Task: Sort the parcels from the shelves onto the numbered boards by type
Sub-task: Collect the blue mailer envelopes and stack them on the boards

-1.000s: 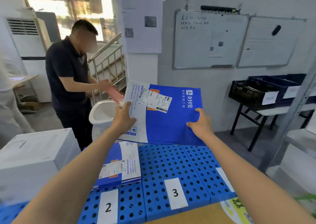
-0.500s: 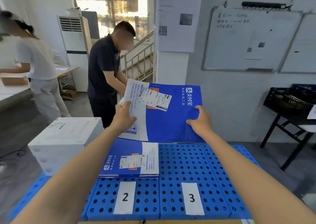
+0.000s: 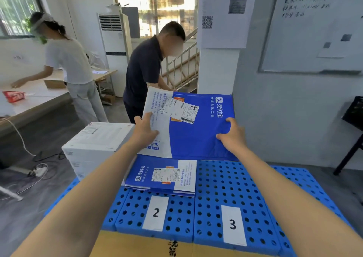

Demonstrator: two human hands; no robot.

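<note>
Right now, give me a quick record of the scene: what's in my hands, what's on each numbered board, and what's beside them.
held item: blue-and-white parcel, flat, shipping label facing the camera, raised above the boards
left hand: grips its white left side
right hand: grips its blue right side
board 2: stack of matching parcels
board 3: no parcel visible on it
left of board 2: stacked white boxes
</note>
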